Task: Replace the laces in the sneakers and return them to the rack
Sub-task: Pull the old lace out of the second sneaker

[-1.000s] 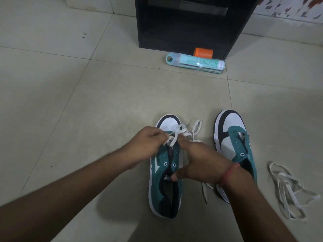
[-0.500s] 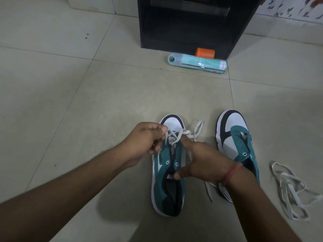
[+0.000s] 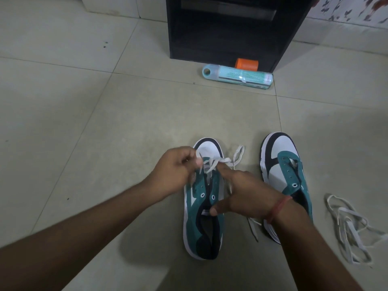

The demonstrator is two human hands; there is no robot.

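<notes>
Two teal, white and black sneakers stand on the tiled floor, toes pointing away from me. The left sneaker (image 3: 204, 217) has a white lace (image 3: 225, 161) partly threaded near its toe. My left hand (image 3: 175, 171) pinches one end of that lace above the eyelets. My right hand (image 3: 246, 192) rests on the sneaker's right side, index finger pointing at the lace and thumb by the tongue. The right sneaker (image 3: 282, 171) has bare eyelets and no lace. A second loose white lace (image 3: 350, 227) lies tangled on the floor at the far right.
A black shoe rack (image 3: 231, 28) stands against the wall ahead. In front of it lie a pale teal tube-shaped pack (image 3: 237, 77) and a small orange cap or box (image 3: 246, 64). Open tiled floor (image 3: 84, 122) spreads to the left.
My left hand has drawn the lace end up and to the left, away from the eyelets. My right hand has stayed on the sneaker.
</notes>
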